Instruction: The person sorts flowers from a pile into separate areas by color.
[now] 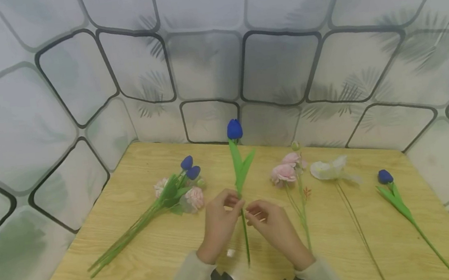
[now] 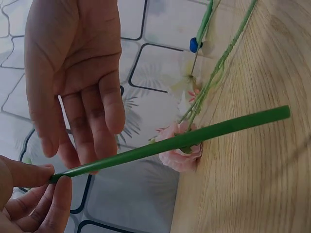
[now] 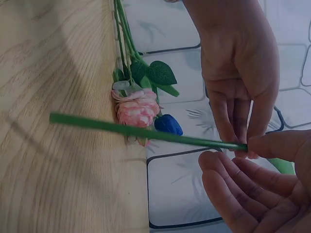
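A blue artificial tulip (image 1: 234, 130) with green leaves stands upright in front of me. My left hand (image 1: 221, 218) pinches its stem (image 2: 170, 144) between thumb and fingers, just below the leaves; the stem's lower end juts out over the table. Close on the stem's other side is my right hand (image 1: 275, 226), its fingers relaxed and loosely bent, gripping nothing. From the right wrist view, the right thumb (image 3: 277, 145) lies at or very near the stem; whether it touches, I cannot tell.
Left on the wooden table (image 1: 140, 276) lies a bunch of blue tulips and pink flowers (image 1: 194, 199). To the right are a pink flower stem (image 1: 283, 173), a white flower (image 1: 329, 169) and another blue tulip (image 1: 385, 176). A patterned wall (image 1: 208, 64) borders the table's back.
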Available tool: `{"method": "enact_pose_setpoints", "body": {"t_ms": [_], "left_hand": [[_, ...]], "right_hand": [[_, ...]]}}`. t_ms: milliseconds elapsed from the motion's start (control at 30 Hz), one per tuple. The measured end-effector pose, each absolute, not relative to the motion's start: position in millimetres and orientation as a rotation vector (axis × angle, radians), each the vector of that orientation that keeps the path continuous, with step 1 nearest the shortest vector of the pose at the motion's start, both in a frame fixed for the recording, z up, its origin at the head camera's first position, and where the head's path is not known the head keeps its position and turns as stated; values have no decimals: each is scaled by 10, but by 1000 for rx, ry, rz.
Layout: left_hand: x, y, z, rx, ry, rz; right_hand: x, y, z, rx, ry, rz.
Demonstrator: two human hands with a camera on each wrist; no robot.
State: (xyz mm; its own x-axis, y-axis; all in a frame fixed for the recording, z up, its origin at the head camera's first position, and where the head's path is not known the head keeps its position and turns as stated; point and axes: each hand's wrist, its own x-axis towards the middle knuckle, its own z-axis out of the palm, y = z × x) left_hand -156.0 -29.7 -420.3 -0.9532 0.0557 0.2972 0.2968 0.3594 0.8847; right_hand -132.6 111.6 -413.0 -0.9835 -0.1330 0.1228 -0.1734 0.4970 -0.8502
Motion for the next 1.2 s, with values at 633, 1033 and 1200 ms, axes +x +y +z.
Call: {"method": "enact_pose_setpoints", "body": {"t_ms": [633,1033,1200], "left_hand": [[-1551,-230,-4169,-376,-2387,-1636],[-1533,-241,-4173,-417,-2455,-1530],[-1525,-290,-4169,-433,-2545,-1203]], "right_hand": [[-1337,1094,-4133,317,-2675,1514],[-1345,1101,-4163,279,-2677,1521],[-1339,1118,-4152,232,-2677,1506]]}}
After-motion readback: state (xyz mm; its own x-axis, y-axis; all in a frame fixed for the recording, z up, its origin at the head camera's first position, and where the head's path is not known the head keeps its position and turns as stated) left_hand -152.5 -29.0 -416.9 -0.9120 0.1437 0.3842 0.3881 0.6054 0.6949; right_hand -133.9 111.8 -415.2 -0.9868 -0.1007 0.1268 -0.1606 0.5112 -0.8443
